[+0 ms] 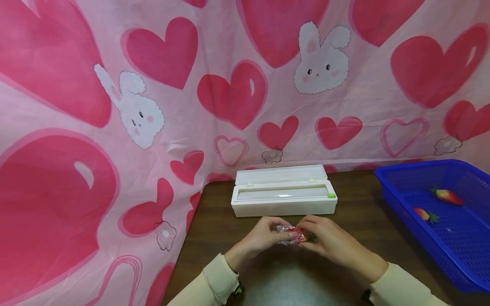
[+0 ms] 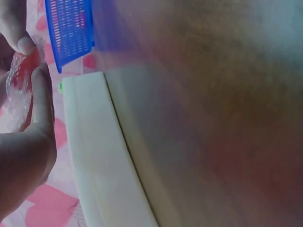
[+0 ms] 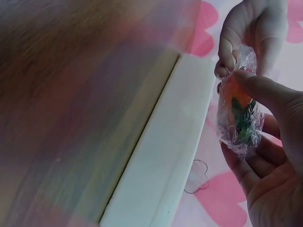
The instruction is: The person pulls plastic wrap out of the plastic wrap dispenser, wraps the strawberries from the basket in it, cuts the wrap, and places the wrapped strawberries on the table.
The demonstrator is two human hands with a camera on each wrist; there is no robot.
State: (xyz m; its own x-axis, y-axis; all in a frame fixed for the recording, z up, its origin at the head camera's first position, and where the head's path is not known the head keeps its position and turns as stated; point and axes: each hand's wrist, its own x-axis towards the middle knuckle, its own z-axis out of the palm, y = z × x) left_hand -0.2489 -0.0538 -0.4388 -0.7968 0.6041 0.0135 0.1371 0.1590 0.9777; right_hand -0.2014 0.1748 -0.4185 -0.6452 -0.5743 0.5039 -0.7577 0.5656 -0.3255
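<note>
Nearest to us, two cream sleeves [image 1: 212, 278] reach in from the near side of the white box [image 1: 283, 208], and beyond their cuffs we see both hands meeting round a wrapped strawberry [image 1: 297, 236]. We find this fruit just on the near side of the white box, lying roughly parallel to its long front, its red flesh and green leaves showing through crinkled clear film. The left hand [image 1: 264, 233] pinches its left end, thumb laid over the film; the right hand [image 1: 332, 239] grips the leafy end, and in the right wrist view we can make out the thumb on one side and the other fingers curled against the opposite side. Turning to the white box itself, we see its lid [image 1: 281, 174] tipped open at the back, a pale roll [image 1: 285, 194] inside, and a green slider [image 1: 331, 196] at its right front corner. To the right of the white box stands a blue basket [image 1: 398, 193], with two unwrapped strawberries [image 1: 449, 196] lying apart on its slotted floor. We notice dark wooden tabletop [image 1: 357, 191] beneath the white box, and behind it a pink cloth [image 1: 281, 102] printed with hearts and rabbits.
</note>
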